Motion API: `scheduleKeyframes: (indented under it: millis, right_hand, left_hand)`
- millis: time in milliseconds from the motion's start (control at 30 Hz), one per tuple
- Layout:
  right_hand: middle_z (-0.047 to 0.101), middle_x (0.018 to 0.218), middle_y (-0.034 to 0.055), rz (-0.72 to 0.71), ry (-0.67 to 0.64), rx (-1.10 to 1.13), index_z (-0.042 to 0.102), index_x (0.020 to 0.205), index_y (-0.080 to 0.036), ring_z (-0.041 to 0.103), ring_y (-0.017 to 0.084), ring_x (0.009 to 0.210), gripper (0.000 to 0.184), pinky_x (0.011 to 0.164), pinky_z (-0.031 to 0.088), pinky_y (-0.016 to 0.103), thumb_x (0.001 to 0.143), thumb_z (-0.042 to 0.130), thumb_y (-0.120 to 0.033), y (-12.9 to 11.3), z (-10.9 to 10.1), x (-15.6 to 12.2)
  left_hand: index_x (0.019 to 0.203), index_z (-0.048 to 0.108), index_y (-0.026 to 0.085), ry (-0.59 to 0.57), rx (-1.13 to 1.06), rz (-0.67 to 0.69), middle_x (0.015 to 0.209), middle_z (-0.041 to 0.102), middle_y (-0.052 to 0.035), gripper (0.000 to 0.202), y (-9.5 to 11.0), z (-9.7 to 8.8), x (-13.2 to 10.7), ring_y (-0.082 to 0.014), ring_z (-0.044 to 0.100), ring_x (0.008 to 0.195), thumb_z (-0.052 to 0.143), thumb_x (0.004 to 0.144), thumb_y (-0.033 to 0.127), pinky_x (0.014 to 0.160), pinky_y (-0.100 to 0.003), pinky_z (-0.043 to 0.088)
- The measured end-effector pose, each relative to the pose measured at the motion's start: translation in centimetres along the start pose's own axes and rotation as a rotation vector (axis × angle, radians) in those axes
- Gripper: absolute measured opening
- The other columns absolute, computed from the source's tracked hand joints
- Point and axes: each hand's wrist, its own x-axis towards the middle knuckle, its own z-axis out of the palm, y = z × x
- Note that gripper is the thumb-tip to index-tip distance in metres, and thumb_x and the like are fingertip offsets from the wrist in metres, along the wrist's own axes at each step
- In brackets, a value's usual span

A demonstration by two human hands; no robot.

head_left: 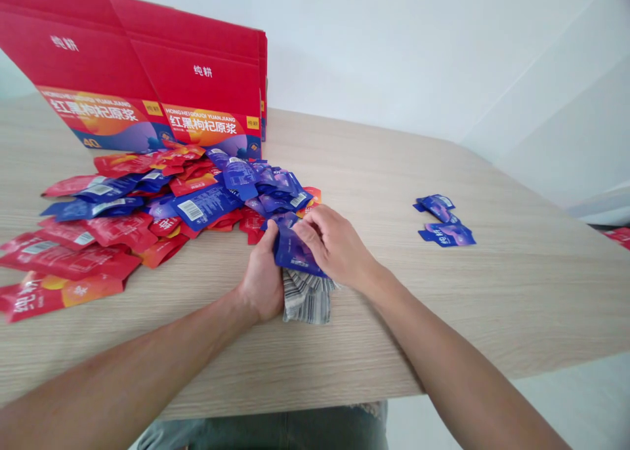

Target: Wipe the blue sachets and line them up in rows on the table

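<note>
Between my hands is a blue-purple pouch (298,254), held above the wooden table near its front edge. My left hand (264,276) grips its left side, thumb on top. The fingers of my right hand (335,243) are curled closed over its upper right part; the fingertips are partly hidden. Directly below the pouch lies a striped grey and white cloth (308,304), which the left hand's edge meets. Just beyond my hands spreads a heap of blue pouches (209,204) and red pouches (121,230).
Red printed cardboard boxes (187,69) stand folded at the back left, behind the heap. On the right of the table (516,292) lie a few blue pouches (450,233). A white wall (394,50) rises behind. Something red (617,235) shows at the far right edge.
</note>
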Motion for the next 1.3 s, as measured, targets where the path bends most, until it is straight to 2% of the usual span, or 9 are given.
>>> scheduleKeyframes:
  millis: [100, 200, 333, 533, 700, 900, 1100, 1300]
  right_hand:
    - [0.068, 0.099, 0.0114, -0.035, 0.060, -0.209, 0.058, 0.091, -0.022, 0.059, 0.025, 0.098, 0.042, 0.090, 0.044, 0.038, 0.114, 0.035, -0.048, 0.2, 1.6, 0.0]
    - [0.070, 0.098, 0.0118, -0.050, 0.045, -0.321, 0.061, 0.094, -0.020, 0.060, 0.025, 0.093, 0.039, 0.087, 0.043, 0.037, 0.115, 0.034, -0.040, 0.0, 2.2, 0.0]
    - [0.072, 0.093, 0.0106, -0.009, 0.029, -0.416, 0.063, 0.094, -0.019, 0.062, 0.023, 0.085, 0.043, 0.080, 0.040, 0.035, 0.116, 0.032, -0.039, -0.4, 2.2, 0.0]
    - [0.076, 0.089, 0.0119, 0.072, 0.040, -0.558, 0.069, 0.094, -0.017, 0.067, 0.024, 0.080, 0.048, 0.071, 0.034, 0.034, 0.117, 0.033, -0.039, -0.9, 2.2, 0.1]
    - [0.078, 0.087, 0.0136, 0.082, 0.069, -0.625, 0.072, 0.094, -0.017, 0.068, 0.025, 0.078, 0.049, 0.069, 0.034, 0.035, 0.117, 0.034, -0.039, -1.1, 2.3, 0.3]
    - [0.078, 0.087, 0.0156, 0.061, 0.081, -0.650, 0.073, 0.093, -0.016, 0.068, 0.025, 0.079, 0.050, 0.071, 0.037, 0.036, 0.116, 0.035, -0.038, -1.2, 1.7, 0.4]
    - [0.078, 0.084, 0.0147, 0.071, 0.113, -0.703, 0.075, 0.094, -0.016, 0.067, 0.023, 0.077, 0.050, 0.070, 0.037, 0.035, 0.116, 0.035, -0.035, -0.9, 1.4, 0.6]
    - [0.077, 0.085, 0.0151, 0.088, 0.138, -0.673, 0.076, 0.093, -0.015, 0.067, 0.024, 0.077, 0.050, 0.070, 0.037, 0.035, 0.115, 0.035, -0.035, -0.3, 1.3, 0.7]
  left_hand:
    - [0.138, 0.073, 0.016, -0.025, -0.007, 0.021, 0.110, 0.082, -0.0156, 0.063, -0.2, -0.5, 0.3, -0.0338, 0.080, 0.101, 0.035, 0.110, 0.057, 0.098, -0.052, 0.062]
    - [0.139, 0.072, 0.016, -0.024, -0.021, 0.017, 0.110, 0.082, -0.0146, 0.063, -0.2, -0.7, 0.2, -0.0336, 0.080, 0.102, 0.035, 0.110, 0.058, 0.099, -0.052, 0.062]
    - [0.138, 0.072, 0.017, -0.053, -0.013, 0.012, 0.111, 0.083, -0.0141, 0.063, -0.3, -0.6, -0.1, -0.0343, 0.079, 0.105, 0.034, 0.110, 0.058, 0.100, -0.051, 0.062]
    - [0.138, 0.072, 0.018, -0.101, 0.003, 0.107, 0.110, 0.083, -0.0121, 0.057, -0.6, -0.9, 0.0, -0.0337, 0.079, 0.107, 0.041, 0.109, 0.056, 0.102, -0.051, 0.061]
    - [0.134, 0.074, 0.017, -0.107, 0.006, 0.114, 0.109, 0.083, -0.0116, 0.049, -0.8, -1.0, 0.1, -0.0332, 0.079, 0.105, 0.050, 0.106, 0.049, 0.101, -0.050, 0.062]
    - [0.129, 0.075, 0.014, -0.084, 0.039, 0.080, 0.106, 0.084, -0.0118, 0.041, -0.9, -0.7, -0.3, -0.0337, 0.081, 0.100, 0.064, 0.094, 0.032, 0.099, -0.052, 0.063]
    - [0.123, 0.077, 0.013, -0.075, 0.057, 0.078, 0.103, 0.084, -0.0113, 0.041, -0.9, -0.5, -0.7, -0.0344, 0.081, 0.097, 0.067, 0.084, 0.019, 0.098, -0.053, 0.064]
    - [0.106, 0.080, 0.010, -0.025, 0.122, 0.078, 0.087, 0.084, -0.0130, 0.030, -0.9, -0.6, -0.6, -0.0355, 0.082, 0.089, 0.066, 0.080, 0.013, 0.095, -0.055, 0.065]
